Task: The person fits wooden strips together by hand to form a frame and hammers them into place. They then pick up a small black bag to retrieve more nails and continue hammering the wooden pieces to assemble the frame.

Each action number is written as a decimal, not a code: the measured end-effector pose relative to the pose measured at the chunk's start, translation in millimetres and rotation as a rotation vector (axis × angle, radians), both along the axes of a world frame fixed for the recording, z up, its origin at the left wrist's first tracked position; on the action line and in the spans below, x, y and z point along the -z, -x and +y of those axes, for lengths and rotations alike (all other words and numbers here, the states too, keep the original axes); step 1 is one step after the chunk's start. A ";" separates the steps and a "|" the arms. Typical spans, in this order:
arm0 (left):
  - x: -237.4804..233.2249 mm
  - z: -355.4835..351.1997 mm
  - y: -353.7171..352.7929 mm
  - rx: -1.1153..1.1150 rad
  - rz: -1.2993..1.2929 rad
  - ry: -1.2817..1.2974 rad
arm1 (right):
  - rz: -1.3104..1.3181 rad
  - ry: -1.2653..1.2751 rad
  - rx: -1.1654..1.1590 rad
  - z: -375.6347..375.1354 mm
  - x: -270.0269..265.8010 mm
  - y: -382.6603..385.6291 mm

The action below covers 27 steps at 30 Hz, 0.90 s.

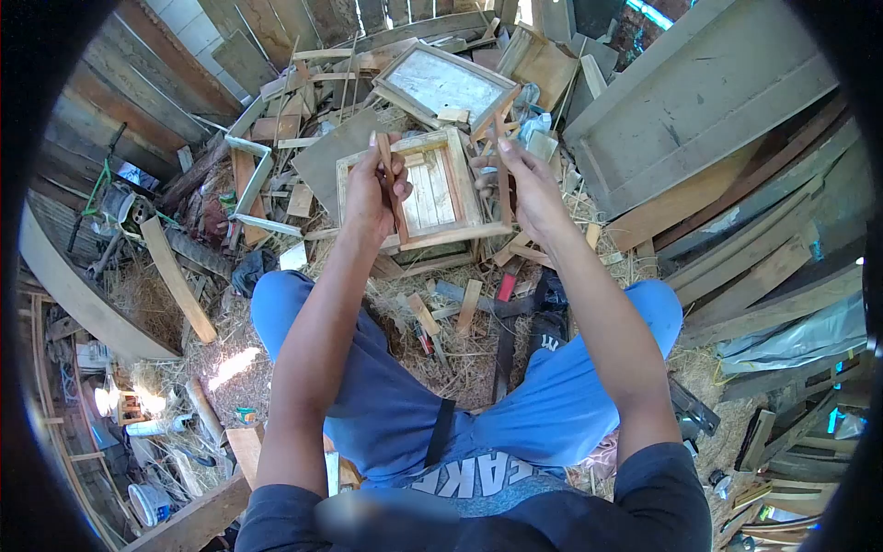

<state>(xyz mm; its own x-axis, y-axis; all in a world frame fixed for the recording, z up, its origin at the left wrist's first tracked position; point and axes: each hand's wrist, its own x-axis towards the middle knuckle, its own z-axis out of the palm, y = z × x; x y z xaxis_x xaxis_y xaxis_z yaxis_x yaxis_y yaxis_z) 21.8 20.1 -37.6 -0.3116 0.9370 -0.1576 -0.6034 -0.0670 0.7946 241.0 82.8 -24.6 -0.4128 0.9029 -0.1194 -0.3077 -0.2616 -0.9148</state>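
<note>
My left hand (375, 189) is wrapped round a narrow reddish-brown wood strip (399, 213), held upright with the thumb along it. Opposite it, my right hand (526, 179) grips a second similar strip (503, 184), also upright, between thumb and fingers. The two strips are apart. Between and below the hands lies a pale wooden frame (467, 184) with a slatted panel (427, 189) inside. Behind it rests another framed panel (441, 83) with a whitish, worn surface.
Wood offcuts (469, 308) and straw cover the ground by my knees, with a red object (506, 287) among them. A large grey board (699, 110) leans at the right above stacked planks (763, 267). At the left stands a curved plank (87, 294); a white bucket (147, 504) sits lower left.
</note>
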 end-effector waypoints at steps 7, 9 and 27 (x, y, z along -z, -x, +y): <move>-3.7 6.4 12.4 0.089 -0.107 0.047 | -0.065 0.046 -0.065 -3.8 8.7 -2.8; -10.9 4.1 1.1 0.104 -0.027 0.140 | -0.079 0.074 -0.029 -1.1 7.0 -6.6; 8.4 4.2 0.5 0.208 -0.204 -0.002 | 0.046 0.208 0.031 4.2 2.5 -11.0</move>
